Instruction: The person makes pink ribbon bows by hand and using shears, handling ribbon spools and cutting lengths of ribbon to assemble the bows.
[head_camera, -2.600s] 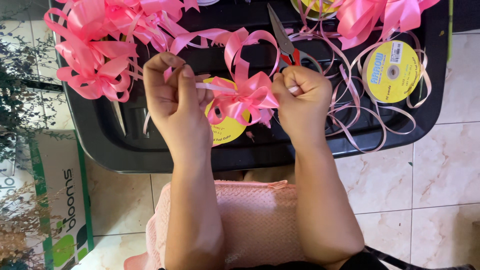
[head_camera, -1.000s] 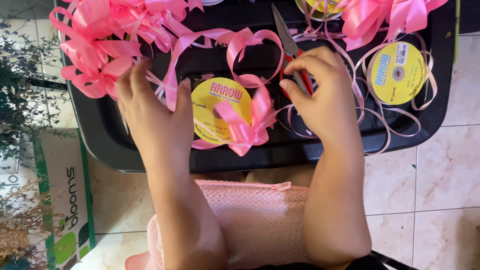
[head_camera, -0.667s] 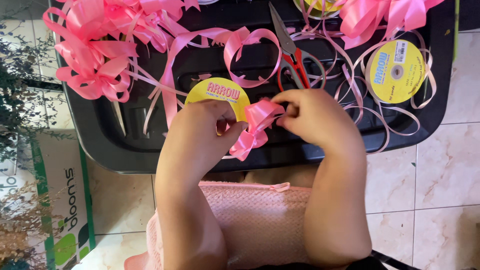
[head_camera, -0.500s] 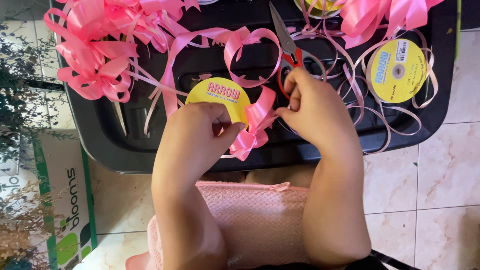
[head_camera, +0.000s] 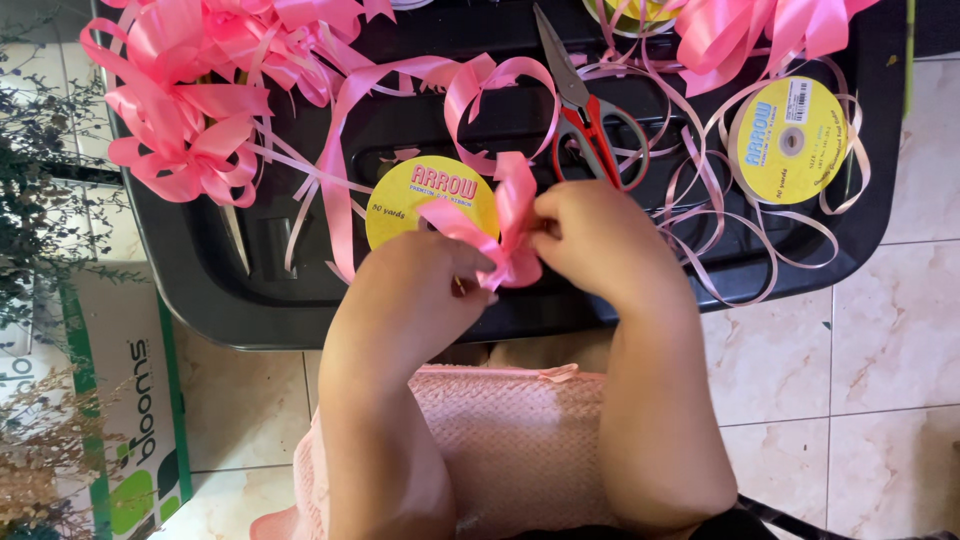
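Left hand (head_camera: 420, 290) and right hand (head_camera: 590, 235) both pinch small pink ribbon bow (head_camera: 505, 235) at centre, held just above black tray (head_camera: 250, 290), over yellow ribbon spool (head_camera: 420, 195). Risk: pinch slackens, loops spring apart. Scissors (head_camera: 590, 110) lie near right hand.

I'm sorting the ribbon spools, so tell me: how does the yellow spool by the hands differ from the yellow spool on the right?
The spool by the hands is partly hidden behind the pink bow that the left hand and right hand pinch; the right spool shows whole. The spool by the hands bears pink lettering, the right spool blue. Loose thin ribbon curls around the right spool. Both are flat yellow discs lying on the black tray.
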